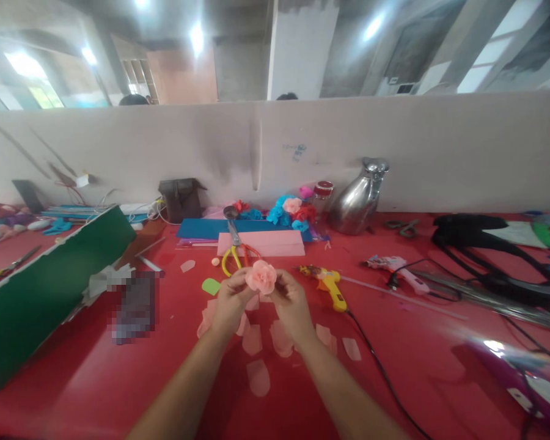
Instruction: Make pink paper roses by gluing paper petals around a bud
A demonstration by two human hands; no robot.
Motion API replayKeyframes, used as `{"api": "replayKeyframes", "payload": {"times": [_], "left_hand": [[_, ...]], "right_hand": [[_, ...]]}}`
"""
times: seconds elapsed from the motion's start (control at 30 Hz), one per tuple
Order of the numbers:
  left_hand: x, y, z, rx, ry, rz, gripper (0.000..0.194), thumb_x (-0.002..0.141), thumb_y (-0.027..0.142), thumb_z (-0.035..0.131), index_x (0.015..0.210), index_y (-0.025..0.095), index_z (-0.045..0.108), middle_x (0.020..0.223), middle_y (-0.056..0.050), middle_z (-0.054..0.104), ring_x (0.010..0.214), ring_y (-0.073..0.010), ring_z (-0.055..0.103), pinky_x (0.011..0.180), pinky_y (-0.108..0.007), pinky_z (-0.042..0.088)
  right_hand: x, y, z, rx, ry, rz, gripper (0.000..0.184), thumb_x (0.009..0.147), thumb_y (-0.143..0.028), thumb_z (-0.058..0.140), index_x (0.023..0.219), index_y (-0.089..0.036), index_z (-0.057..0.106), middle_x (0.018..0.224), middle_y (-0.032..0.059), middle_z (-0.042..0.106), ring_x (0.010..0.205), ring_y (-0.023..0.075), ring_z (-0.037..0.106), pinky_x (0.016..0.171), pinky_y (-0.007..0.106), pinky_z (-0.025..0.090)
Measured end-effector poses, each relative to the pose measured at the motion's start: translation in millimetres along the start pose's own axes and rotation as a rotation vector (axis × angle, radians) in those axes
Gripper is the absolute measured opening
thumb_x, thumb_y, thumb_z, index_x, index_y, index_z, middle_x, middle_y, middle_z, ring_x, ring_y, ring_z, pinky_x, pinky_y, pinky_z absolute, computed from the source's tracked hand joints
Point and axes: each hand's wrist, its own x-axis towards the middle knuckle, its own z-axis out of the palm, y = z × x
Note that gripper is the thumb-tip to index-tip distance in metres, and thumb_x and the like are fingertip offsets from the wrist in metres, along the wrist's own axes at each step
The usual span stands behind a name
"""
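Observation:
A pink paper flower (pixel 261 277) with ruffled petals is held up between both hands over the red table. My left hand (pixel 230 300) grips its left side, fingers closed. On the other side my right hand (pixel 293 300) pinches the flower's right edge. Loose pink paper petals (pixel 259 377) lie beneath and around my wrists, some partly hidden by my hands. Just beyond the flower are scissors (pixel 231 260) with yellow and orange handles, their blades over folded pink paper (pixel 266 243). A yellow glue gun (pixel 332 287) rests to the right of my right hand.
A green board (pixel 50 293) stands on edge at the left. Behind are a steel jug (pixel 360 198), a lidded jar (pixel 322 197) and blue, red and pink flowers (pixel 293 211). A second glue gun (pixel 401 272), a black visor-like object (pixel 486 256) and cords occupy the right.

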Motion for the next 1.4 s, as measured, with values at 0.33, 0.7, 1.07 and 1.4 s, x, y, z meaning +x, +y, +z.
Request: {"api": "replayKeyframes", "payload": {"times": [0.33,0.7,1.07,1.4], "left_hand": [[-0.8,5.2,-0.6,0.253,0.039,0.149,0.018,0.070,0.011,0.058,0.079,0.020,0.071,0.082,-0.004,0.067,0.080,-0.0185,0.058,0.077,-0.030,0.044],[0.5,10.7,-2.4,0.251,-0.020,0.173,0.019,0.071,0.010,0.056,0.078,0.019,0.071,0.087,-0.007,0.065,0.084,-0.0199,0.058,0.077,-0.031,0.043],[0.9,5.1,-3.3,0.186,-0.083,0.082,0.014,0.075,0.018,0.059,0.082,0.018,0.071,0.084,-0.005,0.064,0.080,-0.0177,0.056,0.078,-0.029,0.043],[-0.3,6.5,1.2,0.102,0.001,-0.015,0.011,0.072,0.025,0.066,0.079,0.019,0.071,0.082,-0.003,0.065,0.080,-0.0168,0.057,0.080,-0.028,0.042]], "right_hand": [[-1.8,-14.4,-6.1,0.057,-0.142,-0.071,0.023,0.068,-0.023,0.068,0.091,-0.025,0.065,0.092,0.0019,0.061,0.087,0.0189,0.056,0.080,0.031,0.044],[0.0,-15.8,-13.4,0.195,-0.302,-0.020,0.030,0.066,-0.015,0.066,0.094,-0.025,0.067,0.108,0.0037,0.057,0.094,0.0195,0.054,0.074,0.028,0.044],[0.2,-11.7,-15.0,0.227,-0.295,0.107,0.036,0.064,-0.017,0.067,0.099,-0.026,0.064,0.096,0.0008,0.061,0.088,0.0180,0.056,0.077,0.029,0.044],[3.2,-11.7,-12.4,0.305,-0.136,0.141,0.043,0.063,-0.016,0.063,0.104,-0.027,0.058,0.094,0.0003,0.061,0.077,0.0156,0.054,0.064,0.025,0.043]]}}
